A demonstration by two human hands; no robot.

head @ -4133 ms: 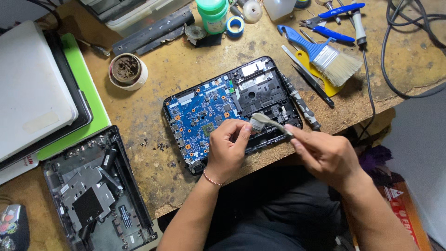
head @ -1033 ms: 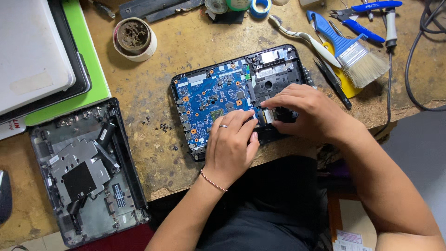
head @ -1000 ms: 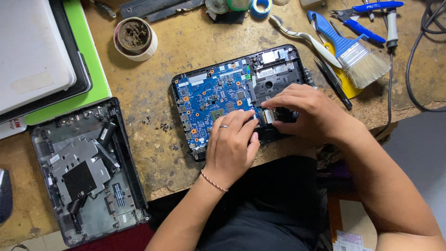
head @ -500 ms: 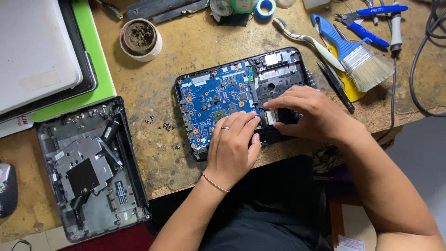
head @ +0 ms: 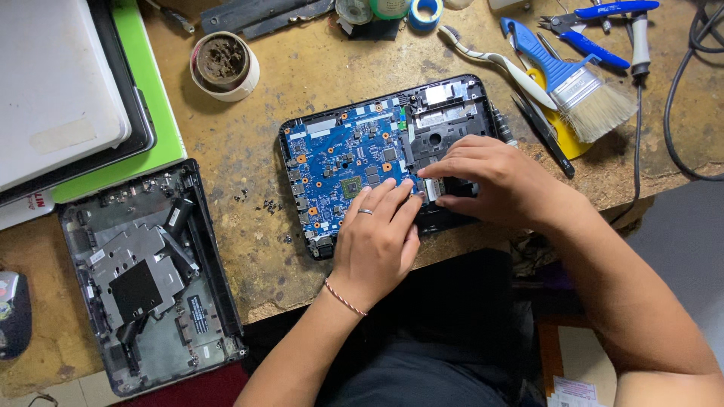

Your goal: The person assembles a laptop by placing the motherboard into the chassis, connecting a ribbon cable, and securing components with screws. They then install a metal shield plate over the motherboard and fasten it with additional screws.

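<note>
A: On the worn brown chipboard workbench [head: 302, 83], what takes up the most room?

B: The stack at the far left: a white closed laptop [head: 53, 83] lying on a green flat sheet [head: 151, 98]. Just below it lies a grey and black plastic laptop bottom shell [head: 143, 279], opened up and well apart from the hands.

A: And the piece being worked on?

B: The black open laptop base with a blue circuit board [head: 347, 162] sits at the middle of the bench, near its front edge. The left hand [head: 373, 241] lies flat on the board's lower right part, fingers together and stretched out, clamped on nothing. The right hand [head: 494, 181] rests on the black half of the base, its fingertips [head: 431, 172] bent down beside the left fingertips; whether they pinch anything, nobody can tell.

A: Smaller things?

B: A blue-handled paintbrush with pale bristles [head: 581, 83] lies at the upper right, a round white tub of dark paste [head: 224, 65] at the upper left, and a few tiny dark screws [head: 264, 205] lie loose beside the board.
</note>
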